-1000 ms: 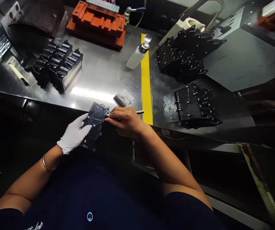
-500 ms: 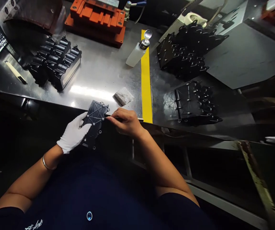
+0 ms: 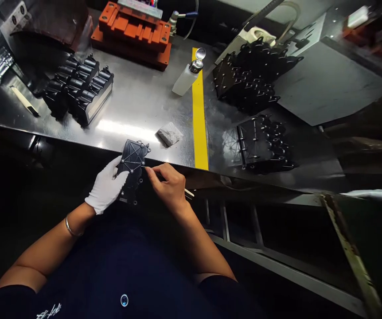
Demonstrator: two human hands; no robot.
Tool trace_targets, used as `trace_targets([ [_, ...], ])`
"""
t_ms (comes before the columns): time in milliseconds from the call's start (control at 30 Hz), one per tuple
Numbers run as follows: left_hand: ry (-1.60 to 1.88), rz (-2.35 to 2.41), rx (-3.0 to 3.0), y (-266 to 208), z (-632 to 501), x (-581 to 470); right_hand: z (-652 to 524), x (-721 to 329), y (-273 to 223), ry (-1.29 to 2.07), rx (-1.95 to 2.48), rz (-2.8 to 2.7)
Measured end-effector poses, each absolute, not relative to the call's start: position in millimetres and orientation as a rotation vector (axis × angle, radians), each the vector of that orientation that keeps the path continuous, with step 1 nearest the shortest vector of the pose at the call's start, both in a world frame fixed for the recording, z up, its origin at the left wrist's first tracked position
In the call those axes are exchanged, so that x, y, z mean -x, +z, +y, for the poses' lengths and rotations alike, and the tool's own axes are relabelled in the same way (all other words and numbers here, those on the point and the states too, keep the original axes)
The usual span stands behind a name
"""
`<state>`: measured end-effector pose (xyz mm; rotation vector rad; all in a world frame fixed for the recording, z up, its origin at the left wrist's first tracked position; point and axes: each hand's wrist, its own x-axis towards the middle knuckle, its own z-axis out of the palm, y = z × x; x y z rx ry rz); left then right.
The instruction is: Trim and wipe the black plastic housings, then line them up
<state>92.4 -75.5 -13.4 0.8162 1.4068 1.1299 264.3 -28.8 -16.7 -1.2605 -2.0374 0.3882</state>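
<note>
Head view: my left hand (image 3: 107, 188) clasps a black part (image 3: 133, 153), likely light, stiff, best edge-held; alongside, my right hand (image 3: 169, 182) pinches a pale-ended tool (image 3: 189, 193).

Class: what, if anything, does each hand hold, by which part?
The left hand holds the black part by its left edge; the right hand holds a pale-ended tool, its exact grip point hidden.

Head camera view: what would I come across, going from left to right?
Cream-handled tool → left group of black parts → ribbed black part held by the gloved left hand → greyish block → yellow strip → lower right group of black parts.
</note>
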Motion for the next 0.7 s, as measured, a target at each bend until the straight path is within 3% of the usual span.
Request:
trace_targets([
  [200,0.948,1.253,-0.938,-1.0,-81.7,-72.8,-17.4,-277.0,-1.0,0.682,1.338,-1.830],
  [400,0.604,0.950,-0.915,21.0,-87.8,-31.6,-15.8,-291.2,-3.5,1.960,1.207,-1.674],
  [567,1.333,1.005,-0.402,-7.7,-85.9,-17.7,-30.2,-288.8,-19.6,1.780,1.219,-1.187],
  [700,1.111,0.676,-0.477,-28.6,-105.4,-36.9,-36.4,-286.3,-29.0,1.605,1.227,-1.051],
])
